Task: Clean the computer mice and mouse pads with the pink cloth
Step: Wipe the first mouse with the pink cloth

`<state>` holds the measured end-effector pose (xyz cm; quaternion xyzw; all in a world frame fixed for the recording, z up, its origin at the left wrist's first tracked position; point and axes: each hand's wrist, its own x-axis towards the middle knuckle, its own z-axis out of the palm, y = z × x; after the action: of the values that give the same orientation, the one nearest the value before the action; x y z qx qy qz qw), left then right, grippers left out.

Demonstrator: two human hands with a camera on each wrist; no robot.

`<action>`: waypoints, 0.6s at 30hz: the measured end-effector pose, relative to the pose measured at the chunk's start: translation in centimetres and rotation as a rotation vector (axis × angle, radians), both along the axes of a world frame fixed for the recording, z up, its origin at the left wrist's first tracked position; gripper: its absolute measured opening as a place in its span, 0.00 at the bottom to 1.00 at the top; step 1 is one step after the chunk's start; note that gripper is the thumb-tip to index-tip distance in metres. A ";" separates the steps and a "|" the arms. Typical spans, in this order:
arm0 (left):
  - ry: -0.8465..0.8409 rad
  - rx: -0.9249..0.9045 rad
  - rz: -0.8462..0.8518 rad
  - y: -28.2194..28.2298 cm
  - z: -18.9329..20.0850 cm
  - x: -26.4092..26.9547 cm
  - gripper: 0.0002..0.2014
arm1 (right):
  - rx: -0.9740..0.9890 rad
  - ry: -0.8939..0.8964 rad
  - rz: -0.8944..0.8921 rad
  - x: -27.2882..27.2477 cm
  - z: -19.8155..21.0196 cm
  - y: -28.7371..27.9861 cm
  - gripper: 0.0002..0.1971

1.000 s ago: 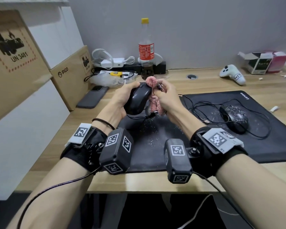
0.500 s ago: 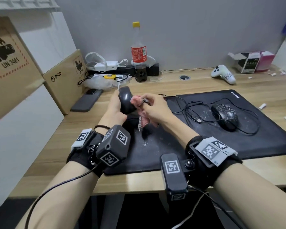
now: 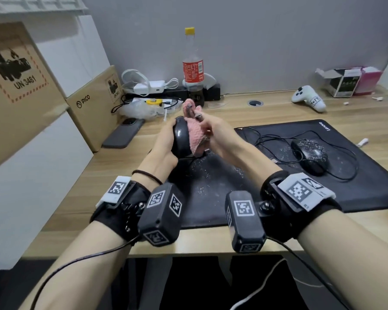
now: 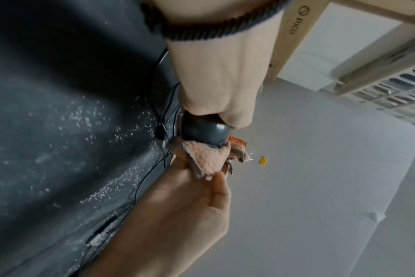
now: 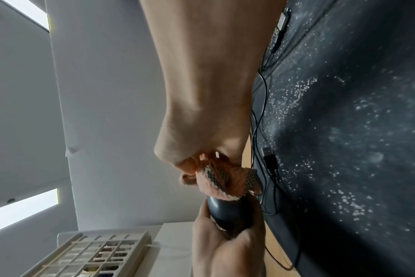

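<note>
My left hand (image 3: 166, 139) grips a glossy black wired mouse (image 3: 181, 139) turned on its side, lifted above the black mouse pad (image 3: 267, 193). My right hand (image 3: 213, 133) holds the pink cloth (image 3: 195, 133) bunched against the mouse's upper face. In the left wrist view the cloth (image 4: 206, 159) sits under the mouse (image 4: 204, 131); in the right wrist view the cloth (image 5: 223, 180) lies on the mouse (image 5: 230, 211). A second black mouse (image 3: 310, 152), speckled with white crumbs, rests on the pad at the right with its cable looped around it. White crumbs dot the pad.
Cardboard boxes (image 3: 92, 104) stand at the left, a phone (image 3: 123, 133) beside them. At the back stand a cola bottle (image 3: 193, 68), chargers and cables (image 3: 150, 86). A white controller (image 3: 307, 97) and small boxes (image 3: 347, 81) sit back right. The wooden desk edge (image 3: 188, 242) is near my wrists.
The mouse has been turned further onto its side and lifted, and my right hand has slid the cloth along it, away from me.
</note>
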<state>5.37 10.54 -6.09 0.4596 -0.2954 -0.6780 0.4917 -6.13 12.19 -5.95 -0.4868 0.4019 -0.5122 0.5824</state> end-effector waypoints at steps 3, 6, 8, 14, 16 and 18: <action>0.052 0.037 0.082 -0.4 0.3 0.2 0.21 | -0.142 0.309 0.105 -0.6 -1.0 0.8 0.30; 0.075 0.132 0.163 -0.7 0.4 0.1 0.22 | -0.342 0.583 0.058 -0.7 -1.3 1.0 0.31; 0.053 0.133 0.127 -0.5 0.6 -0.1 0.22 | -0.335 0.574 -0.047 -0.7 -1.5 0.6 0.29; 0.053 0.134 -0.047 -0.5 0.6 -0.2 0.27 | -0.131 0.388 0.008 -0.9 -2.6 0.7 0.16; 0.055 0.115 -0.075 -0.8 1.1 0.0 0.31 | -0.156 0.439 -0.008 -0.4 -2.5 0.6 0.24; 0.044 0.079 -0.077 -0.9 1.3 0.3 0.30 | -0.191 0.515 -0.046 0.1 -2.5 0.3 0.30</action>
<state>5.63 9.63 -4.74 0.4520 -0.2747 -0.7176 0.4532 -6.01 12.49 -8.47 -0.6444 0.4975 -0.4204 0.4007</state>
